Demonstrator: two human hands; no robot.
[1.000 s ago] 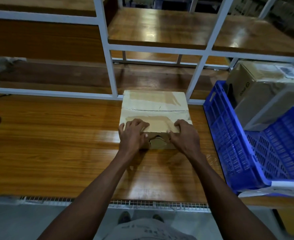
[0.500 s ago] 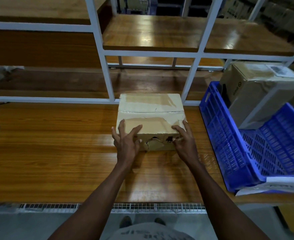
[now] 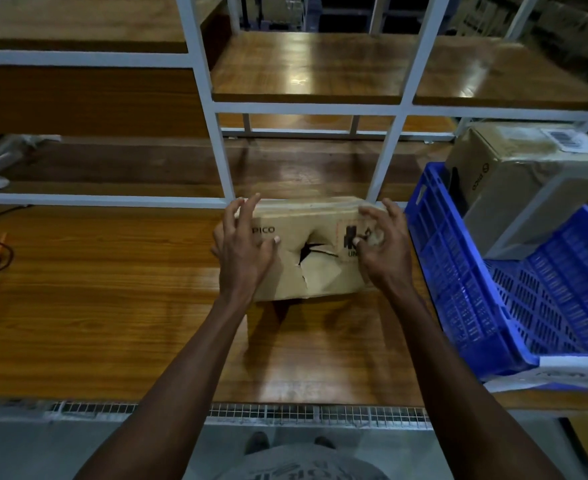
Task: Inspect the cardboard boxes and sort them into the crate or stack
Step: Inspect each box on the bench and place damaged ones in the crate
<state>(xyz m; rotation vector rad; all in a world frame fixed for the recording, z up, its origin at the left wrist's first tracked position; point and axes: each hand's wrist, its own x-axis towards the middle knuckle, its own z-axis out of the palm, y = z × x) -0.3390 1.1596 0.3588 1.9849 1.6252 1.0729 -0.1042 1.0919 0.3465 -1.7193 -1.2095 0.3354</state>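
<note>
Now torn box (image 3: 315, 268) (tilted) gripped between left hand (image 3: 242, 251), right hand (image 3: 380, 247).

Torn box (image 3: 315, 258) on table (image 3: 95, 289); crate (image 3: 458, 271) right of it; second box (image 3: 528, 181) in crate.
</note>
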